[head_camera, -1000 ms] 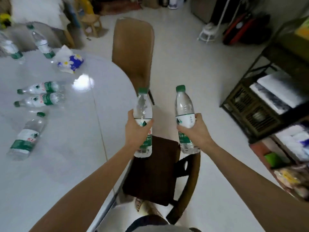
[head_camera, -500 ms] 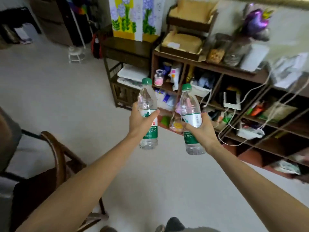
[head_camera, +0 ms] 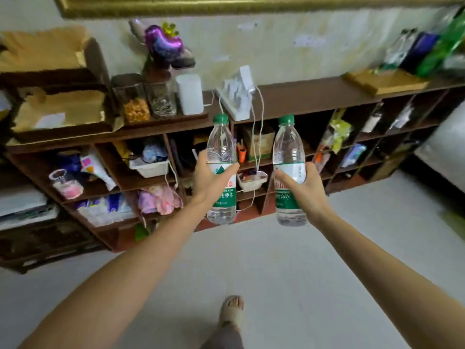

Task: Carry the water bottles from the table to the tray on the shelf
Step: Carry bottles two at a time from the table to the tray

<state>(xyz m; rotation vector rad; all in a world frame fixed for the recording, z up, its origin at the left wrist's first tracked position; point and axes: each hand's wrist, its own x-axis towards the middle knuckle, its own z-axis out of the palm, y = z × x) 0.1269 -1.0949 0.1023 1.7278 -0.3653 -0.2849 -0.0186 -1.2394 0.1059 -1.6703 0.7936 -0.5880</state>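
Since half a second ago I've swung further toward the shelf (head_camera: 289, 96), and it now fills the view head-on where it sat off to the right. My left hand (head_camera: 208, 180) is wrapped around the left bottle (head_camera: 221, 170) at its label, and my right hand (head_camera: 299, 182) is wrapped around the right bottle (head_camera: 289, 170) the same way; both are upright, caps up, held in the air over the floor, well short of the shelf. The likeliest tray (head_camera: 385, 83) is the wooden one on the top board far to the right, though I can't be sure. To do this well I'd keep both bottles vertical, step right, and set them down one at a time. In the way: a power strip (head_camera: 236, 99) with cables (head_camera: 256, 137) hanging down right ahead of the bottles, jars (head_camera: 146, 96) to the left, and tall bottles (head_camera: 427, 44) crowding behind the tray.
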